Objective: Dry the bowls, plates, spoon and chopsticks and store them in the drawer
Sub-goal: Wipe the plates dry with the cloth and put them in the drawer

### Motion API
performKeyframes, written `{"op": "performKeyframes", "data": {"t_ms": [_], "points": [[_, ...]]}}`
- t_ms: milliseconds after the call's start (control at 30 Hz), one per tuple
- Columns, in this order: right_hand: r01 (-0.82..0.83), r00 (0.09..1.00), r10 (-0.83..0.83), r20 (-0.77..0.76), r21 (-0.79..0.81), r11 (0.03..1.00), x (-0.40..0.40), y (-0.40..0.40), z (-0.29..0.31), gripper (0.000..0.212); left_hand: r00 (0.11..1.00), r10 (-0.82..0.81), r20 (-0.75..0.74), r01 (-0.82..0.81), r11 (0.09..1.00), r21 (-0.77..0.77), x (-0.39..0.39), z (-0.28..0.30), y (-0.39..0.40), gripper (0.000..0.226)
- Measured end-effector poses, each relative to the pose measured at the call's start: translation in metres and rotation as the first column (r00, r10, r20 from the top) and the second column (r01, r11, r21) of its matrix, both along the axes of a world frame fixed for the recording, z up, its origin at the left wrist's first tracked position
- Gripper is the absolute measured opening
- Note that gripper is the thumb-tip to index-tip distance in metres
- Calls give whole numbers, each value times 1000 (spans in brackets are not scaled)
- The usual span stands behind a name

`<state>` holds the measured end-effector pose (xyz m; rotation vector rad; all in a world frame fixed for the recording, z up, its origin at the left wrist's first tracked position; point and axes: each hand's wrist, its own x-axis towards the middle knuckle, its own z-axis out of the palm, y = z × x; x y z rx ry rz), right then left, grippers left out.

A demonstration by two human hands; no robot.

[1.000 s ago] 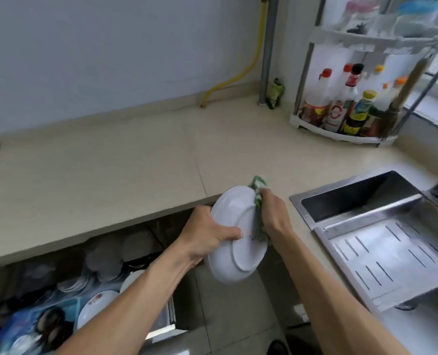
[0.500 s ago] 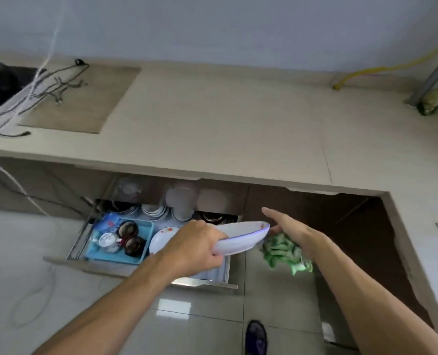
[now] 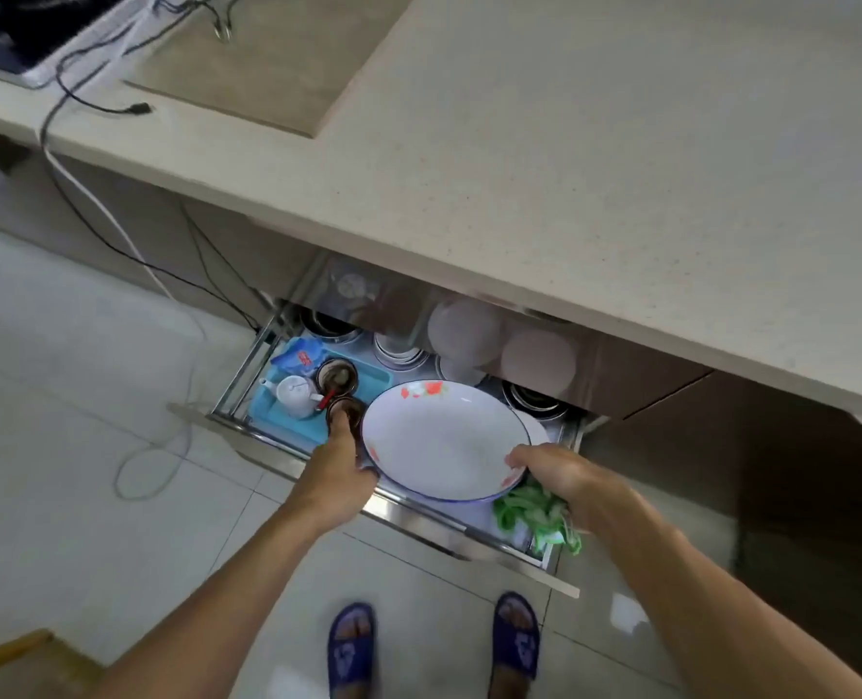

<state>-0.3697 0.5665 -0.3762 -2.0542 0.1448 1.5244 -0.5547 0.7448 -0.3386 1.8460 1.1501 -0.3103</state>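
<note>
- Below: drawer [image 3: 474,539] pulled out under countertop [image 3: 620,169] lip; open floor at 6 o'clock, slippered feet [image 3: 351,648] there.
- Plate [image 3: 444,438] level above drawer front; left hand [image 3: 335,479] gripping rim at 9 o'clock, right hand [image 3: 557,471] gripping rim at 4 o'clock, green cloth [image 3: 540,517] bunched beneath.
- Blue tray [image 3: 277,411] with white teapot [image 3: 295,396] and dark cups [image 3: 337,375] at 10 o'clock; stacked bowls [image 3: 401,353] at 12; cables [image 3: 116,219] hanging far left.

Below me the beige countertop [image 3: 595,158] carries a black cable [image 3: 93,105] and, at its far left corner, a dark appliance [image 3: 30,27]. The pulled-out drawer [image 3: 469,537] under it holds a blue tray [image 3: 288,421], stacked bowls [image 3: 398,353] and plates [image 3: 464,330]. My blue slippers [image 3: 351,648] stand on the pale floor tiles [image 3: 66,471], where a white cord [image 3: 151,476] loops.
</note>
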Motion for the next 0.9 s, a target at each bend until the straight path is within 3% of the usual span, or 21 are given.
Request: {"op": "performKeyframes", "data": {"t_ms": [67,167,300,400,700,900], "points": [[28,1000,-28,1,-12,1000,-10,10,-20,33,987,157,17,-153,975,-159,1,-13,17,31],[58,998,-58,5,-26,998,-26,32,-51,32,950,313,4,-298,908,-294,5,-44,47,14],[37,999,-36,20,-65,997,-42,62,-97,41,998,58,0,-57,980,-189,15,-105,87,17],[-53,990,69,120,-132,990,-51,81,-138,40,997,-72,-36,66,987,-145,23,-159,112,18],[-65,973,106,207,-193,979,-63,111,-239,31,928,-303,-218,319,947,41,45,-288,144,24],[-74,972,117,202,-209,975,-65,107,-276,32,892,-391,-226,418,904,89,56,-328,140,27]]}}
